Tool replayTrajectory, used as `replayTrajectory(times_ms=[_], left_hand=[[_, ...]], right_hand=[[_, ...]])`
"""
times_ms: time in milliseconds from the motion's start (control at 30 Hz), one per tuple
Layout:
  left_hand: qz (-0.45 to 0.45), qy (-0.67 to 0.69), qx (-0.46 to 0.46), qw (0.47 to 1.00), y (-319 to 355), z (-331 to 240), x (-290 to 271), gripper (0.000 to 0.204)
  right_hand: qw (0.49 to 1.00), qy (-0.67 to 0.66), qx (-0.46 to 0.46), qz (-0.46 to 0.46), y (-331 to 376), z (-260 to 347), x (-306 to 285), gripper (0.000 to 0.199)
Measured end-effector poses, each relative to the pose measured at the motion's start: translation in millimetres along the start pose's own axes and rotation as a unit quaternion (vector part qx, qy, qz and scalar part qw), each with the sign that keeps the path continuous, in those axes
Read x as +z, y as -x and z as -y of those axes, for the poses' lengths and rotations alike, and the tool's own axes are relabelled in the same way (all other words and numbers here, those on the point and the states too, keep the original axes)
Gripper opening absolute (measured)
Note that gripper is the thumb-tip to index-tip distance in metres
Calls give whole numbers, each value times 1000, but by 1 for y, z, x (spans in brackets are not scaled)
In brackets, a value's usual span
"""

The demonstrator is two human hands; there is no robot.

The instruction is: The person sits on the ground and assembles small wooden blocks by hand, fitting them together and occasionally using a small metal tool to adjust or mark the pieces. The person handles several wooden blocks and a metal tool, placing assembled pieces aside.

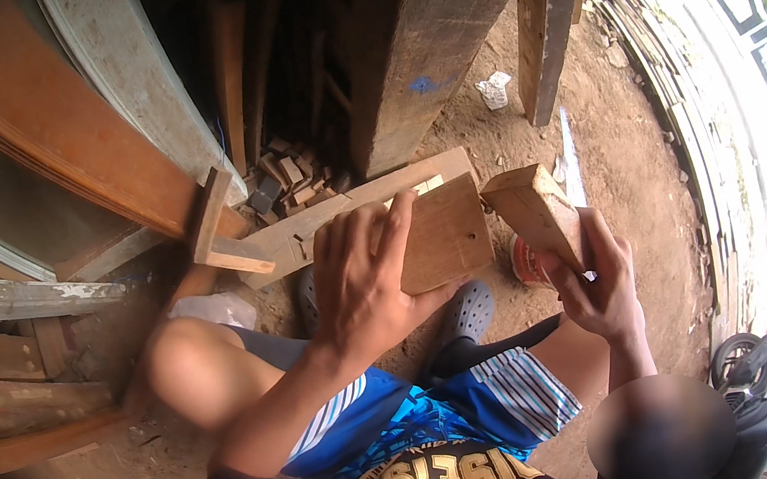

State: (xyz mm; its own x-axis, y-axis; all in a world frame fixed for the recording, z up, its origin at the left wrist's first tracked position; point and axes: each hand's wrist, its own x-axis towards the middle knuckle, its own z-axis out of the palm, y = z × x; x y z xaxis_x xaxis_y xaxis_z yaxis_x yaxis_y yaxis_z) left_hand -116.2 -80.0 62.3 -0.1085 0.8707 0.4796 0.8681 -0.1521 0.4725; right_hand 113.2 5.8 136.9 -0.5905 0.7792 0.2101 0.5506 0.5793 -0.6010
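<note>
My left hand (364, 273) is closed round a flat, squarish wooden board (449, 234), which has a small dark spot near its right edge. In my right hand (597, 275) is a wooden block (540, 203), gripped at its lower end and tilted. The two pieces are held up in front of me, close together with their facing edges almost meeting; whether they touch I cannot tell. Behind the board lies a longer plank (301, 233) with notches. Partly hidden under the block stands a red can (524, 262).
A thick wooden beam (441, 37) rises ahead. Small wood offcuts (291, 174) are heaped beside it. At left lean orange-brown wooden frames (50, 123). A pale blade-like strip (571, 152) and crumpled white litter (495, 91) lie on the dirt. A motorcycle (761, 374) stands at right.
</note>
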Motion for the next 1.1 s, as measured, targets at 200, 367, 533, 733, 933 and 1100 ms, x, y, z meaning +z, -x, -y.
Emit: replayTrajectory(times_ms=[200,367,533,733,933,1100], left_hand=[[43,-11,30,999,-1,4,-7,90],[73,5,41,997,-7,1,-13,89],[77,39,35,996,-6,0,-13,87],[107,64,17,992,-5,-3,-10,84],[104,61,12,993,-2,-8,-6,85],[103,70,16,992,-2,-9,-5,86]], right_hand=[[993,50,-40,102,-14,5,-31,34],[979,120,-29,165,-16,9,-48,37],[979,115,-41,164,-14,6,-49,38],[976,115,-44,177,-10,1,-49,46],[975,130,-94,152,-6,-5,-46,51],[965,164,-111,173,-3,-4,-49,50]])
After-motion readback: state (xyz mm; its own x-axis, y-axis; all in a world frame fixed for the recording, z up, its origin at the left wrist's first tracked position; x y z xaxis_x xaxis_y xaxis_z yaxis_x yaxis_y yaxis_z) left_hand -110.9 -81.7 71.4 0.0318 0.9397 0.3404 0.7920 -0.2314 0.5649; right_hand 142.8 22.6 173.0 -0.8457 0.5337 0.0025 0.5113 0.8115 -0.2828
